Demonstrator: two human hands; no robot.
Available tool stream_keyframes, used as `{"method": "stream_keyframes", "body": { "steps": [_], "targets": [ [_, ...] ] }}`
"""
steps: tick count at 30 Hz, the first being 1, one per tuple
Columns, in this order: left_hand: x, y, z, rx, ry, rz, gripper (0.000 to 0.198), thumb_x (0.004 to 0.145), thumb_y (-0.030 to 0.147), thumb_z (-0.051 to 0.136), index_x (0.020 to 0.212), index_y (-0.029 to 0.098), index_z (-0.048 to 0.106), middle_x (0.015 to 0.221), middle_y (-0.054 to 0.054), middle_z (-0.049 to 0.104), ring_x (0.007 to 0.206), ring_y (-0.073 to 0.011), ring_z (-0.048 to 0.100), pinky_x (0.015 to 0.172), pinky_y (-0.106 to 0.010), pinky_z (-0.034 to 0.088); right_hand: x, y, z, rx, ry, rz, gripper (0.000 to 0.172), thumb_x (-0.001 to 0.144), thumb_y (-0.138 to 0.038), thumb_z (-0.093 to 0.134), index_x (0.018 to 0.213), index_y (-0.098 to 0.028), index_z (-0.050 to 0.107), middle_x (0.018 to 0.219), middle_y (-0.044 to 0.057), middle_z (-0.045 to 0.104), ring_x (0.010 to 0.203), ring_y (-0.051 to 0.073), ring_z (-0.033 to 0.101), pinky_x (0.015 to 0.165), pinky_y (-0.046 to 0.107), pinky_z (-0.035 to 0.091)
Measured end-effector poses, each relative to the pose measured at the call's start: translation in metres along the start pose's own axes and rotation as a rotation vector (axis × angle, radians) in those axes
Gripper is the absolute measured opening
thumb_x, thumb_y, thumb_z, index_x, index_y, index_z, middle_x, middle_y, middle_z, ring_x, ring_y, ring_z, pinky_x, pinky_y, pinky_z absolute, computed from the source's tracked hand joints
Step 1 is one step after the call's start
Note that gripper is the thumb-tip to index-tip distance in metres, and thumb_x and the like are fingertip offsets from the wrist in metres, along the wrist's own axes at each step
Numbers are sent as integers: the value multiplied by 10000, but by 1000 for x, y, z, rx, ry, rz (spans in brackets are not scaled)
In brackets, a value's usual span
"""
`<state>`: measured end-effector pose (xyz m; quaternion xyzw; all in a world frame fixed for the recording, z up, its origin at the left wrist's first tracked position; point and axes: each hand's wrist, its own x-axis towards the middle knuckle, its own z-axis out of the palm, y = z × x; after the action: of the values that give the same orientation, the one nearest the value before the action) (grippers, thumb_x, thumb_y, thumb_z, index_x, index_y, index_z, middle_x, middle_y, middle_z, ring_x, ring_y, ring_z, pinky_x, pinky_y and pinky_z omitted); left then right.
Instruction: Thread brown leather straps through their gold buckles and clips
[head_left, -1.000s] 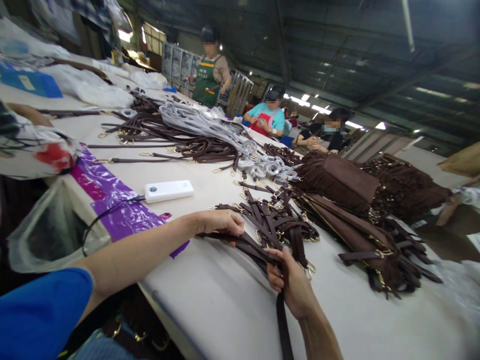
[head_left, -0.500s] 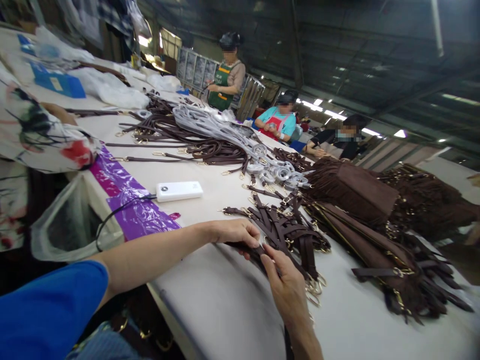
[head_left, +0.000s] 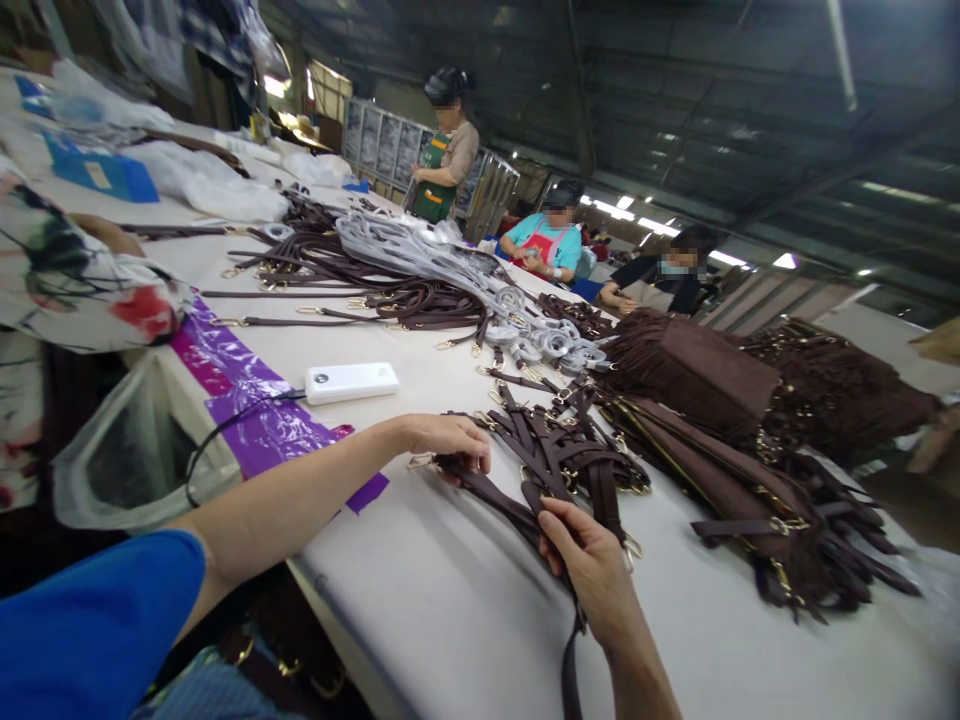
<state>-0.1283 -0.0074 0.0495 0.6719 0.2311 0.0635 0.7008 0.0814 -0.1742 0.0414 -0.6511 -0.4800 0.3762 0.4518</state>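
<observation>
A dark brown leather strap (head_left: 495, 500) runs between my two hands above the white table. My left hand (head_left: 450, 440) is closed on its far end, where a gold-coloured clasp (head_left: 421, 461) sticks out to the left. Lower and to the right, my right hand (head_left: 589, 555) pinches the strap between thumb and fingers. From there a loose length (head_left: 571, 670) hangs down to the bottom of the view. Just behind my hands lies a heap of short brown straps (head_left: 555, 440) with gold clasps.
A white power bank (head_left: 351, 383) with a black cable lies at the left, by purple plastic film (head_left: 262, 430). Long straps and grey-wrapped straps (head_left: 420, 255) fill the middle. Brown fringed bags (head_left: 690, 370) are piled right. Several people stand or sit beyond; a patterned sleeve (head_left: 82, 270) is at left.
My hands have moved apart, the left up and left, the right slightly down and right. More of the strap and its clasp now shows. The view has shifted slightly.
</observation>
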Motion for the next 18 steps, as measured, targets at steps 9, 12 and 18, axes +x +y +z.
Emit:
{"method": "stream_keyframes", "body": {
  "steps": [9,12,18],
  "targets": [
    [-3,7,16,113,-131,28,359,692,481,721,855,165,676,738,-11,628,641,-119,543,565,-208,415,-4,-3,10,-143,-120,-45,431,756,-514,671,960,-140,727,552,-10,584,442,114,447,439,238,345],
    [-4,7,36,201,-268,28,323,728,465,704,863,172,671,647,12,577,548,-97,461,492,-200,338,-6,-9,21,-78,-170,-75,352,775,-489,676,887,-157,704,553,-25,571,447,102,448,437,219,343],
    [-18,19,43,233,-231,120,352,798,492,618,730,151,668,573,26,483,514,-78,369,474,-202,265,-26,-25,20,327,-366,134,483,773,-558,684,1064,-202,538,686,-21,599,392,72,435,368,174,262]
  ]
}}
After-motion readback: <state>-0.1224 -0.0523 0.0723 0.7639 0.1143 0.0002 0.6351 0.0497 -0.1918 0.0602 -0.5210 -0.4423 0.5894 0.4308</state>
